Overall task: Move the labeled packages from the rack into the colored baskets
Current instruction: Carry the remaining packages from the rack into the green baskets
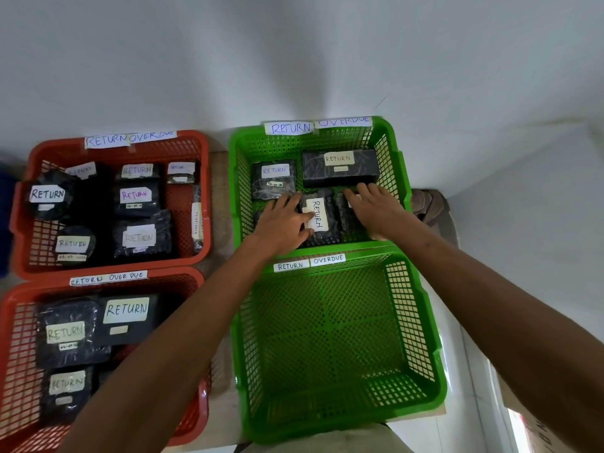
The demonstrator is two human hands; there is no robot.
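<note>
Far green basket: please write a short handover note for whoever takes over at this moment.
Left hand: open, resting on packages in the far green basket, thumb against the sideways-labelled package.
Right hand: open, resting on the neighbouring package.
Done: far green basket holds at least four packages; far red basket and near red basket hold several each.
Left: near green basket has none yet. Rack is out of view, so remaining count unknown.

A white wall [294, 44] stands behind, with a blue object [5, 220] at the left edge and a brownish bundle [428, 204] at the right.

Glossy plastic baskets [421, 325], paper labels [291, 128]
</note>
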